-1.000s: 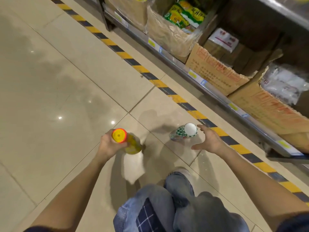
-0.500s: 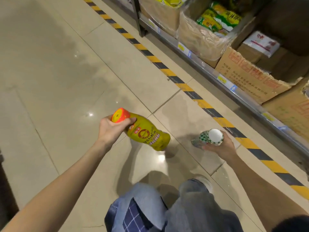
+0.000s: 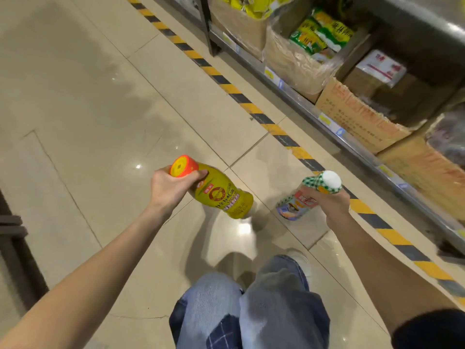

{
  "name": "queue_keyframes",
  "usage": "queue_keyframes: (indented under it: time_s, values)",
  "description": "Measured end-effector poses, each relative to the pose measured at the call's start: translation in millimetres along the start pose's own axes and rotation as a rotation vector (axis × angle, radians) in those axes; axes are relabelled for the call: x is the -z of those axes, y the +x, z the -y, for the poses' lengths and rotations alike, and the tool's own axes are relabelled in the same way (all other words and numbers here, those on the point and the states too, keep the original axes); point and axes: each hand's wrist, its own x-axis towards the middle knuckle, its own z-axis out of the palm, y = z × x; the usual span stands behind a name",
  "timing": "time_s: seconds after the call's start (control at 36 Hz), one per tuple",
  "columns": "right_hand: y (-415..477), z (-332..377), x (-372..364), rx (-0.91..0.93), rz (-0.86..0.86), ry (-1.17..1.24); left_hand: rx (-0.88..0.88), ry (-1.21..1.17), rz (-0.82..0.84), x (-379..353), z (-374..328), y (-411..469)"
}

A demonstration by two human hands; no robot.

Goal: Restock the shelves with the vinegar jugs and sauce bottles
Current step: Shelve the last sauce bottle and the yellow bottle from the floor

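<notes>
My left hand grips the neck of a yellow sauce bottle with an orange cap, held tilted above the tiled floor. My right hand is closed around a second sauce bottle with a white cap and a green checked neck wrap, also lifted off the floor and tilted. The bottom shelf of the store rack runs diagonally at the upper right, beyond both bottles.
Cardboard boxes and plastic-wrapped packs of green and yellow packets fill the bottom shelf. A yellow-black hazard stripe runs along the floor before it. My jeans-clad knees are below. A dark frame stands at the left edge.
My left hand lifted the yellow bottle off the floor and tilted it. My right hand closed on the white-capped bottle and raised it too. The view shifted right along the shelf.
</notes>
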Motion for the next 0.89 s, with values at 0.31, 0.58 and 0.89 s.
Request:
queue_keyframes:
  time_s: [0.31, 0.58, 0.89]
  values:
    - [-147, 177, 69, 0.073, 0.003, 0.055, -0.065, 0.047, 0.125, 55, -156, -76]
    - [-301, 351, 154, 0.285, -0.052, -0.11, -0.264, 0.044, 0.338, 136, -349, -177]
    - [-450, 497, 250, 0.587, -0.19, -0.222, -0.595, -0.029, 0.279, 190, -516, -272]
